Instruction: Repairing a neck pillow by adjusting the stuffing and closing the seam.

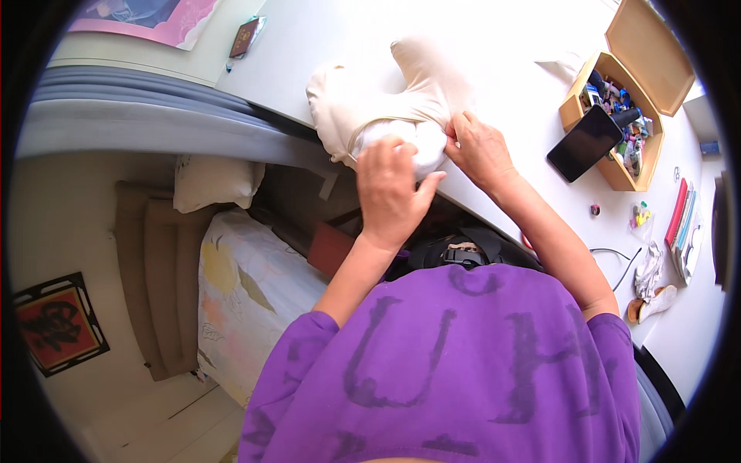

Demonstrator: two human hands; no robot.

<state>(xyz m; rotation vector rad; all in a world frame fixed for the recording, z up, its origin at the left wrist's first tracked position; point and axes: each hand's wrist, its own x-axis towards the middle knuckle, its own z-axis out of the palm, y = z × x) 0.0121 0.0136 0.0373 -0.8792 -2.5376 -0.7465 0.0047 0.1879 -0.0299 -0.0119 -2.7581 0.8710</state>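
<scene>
A cream U-shaped neck pillow lies at the edge of the white table, one arm of it pointing away from me. Its fabric cover gapes at the near side, and a white inner cushion bulges out there. My left hand rests on this inner cushion, thumb spread away from the fingers; the fingertips look slightly blurred. At the opening's right side, my right hand pinches the edge of the cream cover between thumb and fingers. Part of the inner cushion is hidden behind my left hand.
To the right, a black phone leans on an open wooden box full of small items. Books and a small plastic bag lie farther right on the table. A bed stands at the left, below table level.
</scene>
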